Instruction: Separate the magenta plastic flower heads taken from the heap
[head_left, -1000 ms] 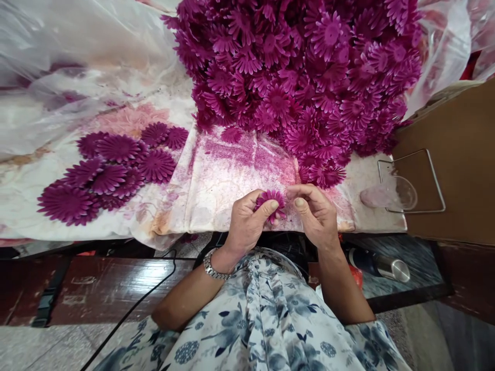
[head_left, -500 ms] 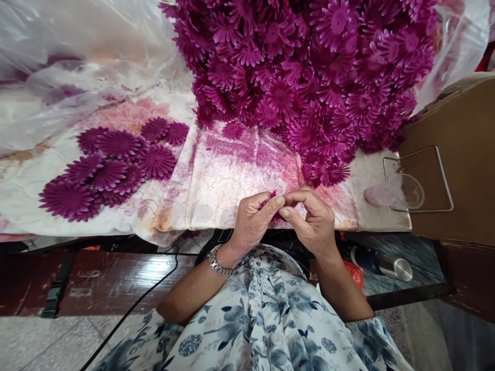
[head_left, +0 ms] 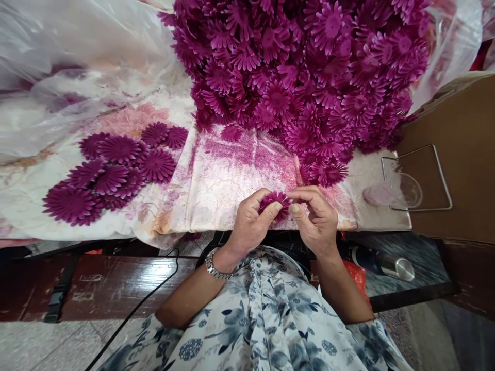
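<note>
A small magenta fabric flower (head_left: 275, 200) sits between both of my hands at the near edge of the cloth-covered table (head_left: 216, 180). My left hand (head_left: 251, 222) pinches it from the left with thumb and fingers closed. My right hand (head_left: 315, 219) pinches its right side, fingers curled. A big heap of the same magenta flowers (head_left: 305, 72) fills the far side of the table. To the left lie several flat, spread-out flowers (head_left: 112, 170) in a loose group.
Clear plastic sheeting (head_left: 77, 56) bunches at the far left. A brown cardboard box (head_left: 456, 154) stands at right with a wire frame (head_left: 417, 178) and a clear lid beside it. A steel bottle (head_left: 386, 264) and a black cable (head_left: 139, 304) lie below the table.
My hands pressed together over the flower half a second ago and hid most of it; now they have parted slightly and the flower shows again.
</note>
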Demonstrator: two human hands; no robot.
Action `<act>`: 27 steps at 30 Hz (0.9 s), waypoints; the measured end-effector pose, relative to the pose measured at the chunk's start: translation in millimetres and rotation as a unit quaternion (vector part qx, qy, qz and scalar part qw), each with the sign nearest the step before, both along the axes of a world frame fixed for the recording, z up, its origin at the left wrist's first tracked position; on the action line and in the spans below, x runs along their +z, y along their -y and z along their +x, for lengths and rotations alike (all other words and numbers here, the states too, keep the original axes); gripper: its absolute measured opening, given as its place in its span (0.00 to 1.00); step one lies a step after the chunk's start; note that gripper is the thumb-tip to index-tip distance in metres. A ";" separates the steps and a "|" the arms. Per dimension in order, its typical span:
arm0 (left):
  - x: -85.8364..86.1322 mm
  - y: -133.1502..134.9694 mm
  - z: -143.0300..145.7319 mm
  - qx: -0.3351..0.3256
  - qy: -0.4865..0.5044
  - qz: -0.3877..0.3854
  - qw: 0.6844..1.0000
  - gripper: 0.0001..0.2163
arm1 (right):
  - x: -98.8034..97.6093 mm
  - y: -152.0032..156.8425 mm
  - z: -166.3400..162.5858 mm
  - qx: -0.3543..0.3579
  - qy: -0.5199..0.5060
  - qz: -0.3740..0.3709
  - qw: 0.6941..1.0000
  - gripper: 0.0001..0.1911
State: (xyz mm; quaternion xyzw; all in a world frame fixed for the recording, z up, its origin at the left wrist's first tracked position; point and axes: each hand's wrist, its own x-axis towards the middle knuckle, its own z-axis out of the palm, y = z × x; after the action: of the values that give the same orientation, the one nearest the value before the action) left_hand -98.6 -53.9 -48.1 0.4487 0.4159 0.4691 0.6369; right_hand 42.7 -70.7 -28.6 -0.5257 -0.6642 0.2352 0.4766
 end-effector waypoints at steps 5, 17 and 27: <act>1.3 1.2 1.1 0.013 0.015 0.000 1.000 0.17 | -3.4 1.2 1.8 -0.008 -0.066 -0.049 0.997 0.10; 1.9 1.3 4.5 0.010 -0.031 0.034 0.999 0.20 | 10.7 2.2 -1.3 0.005 -0.015 0.000 1.000 0.06; 11.3 4.3 -7.0 -0.095 0.108 -0.121 0.982 0.12 | 5.6 -2.0 3.1 -0.002 0.179 0.133 0.975 0.04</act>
State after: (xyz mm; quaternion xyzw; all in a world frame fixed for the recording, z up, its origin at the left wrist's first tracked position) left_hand -105.5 -58.2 -36.8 0.3525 0.3541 0.3982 0.7693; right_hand 45.8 -68.8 -23.0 -0.4925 -0.7630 0.0461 0.4161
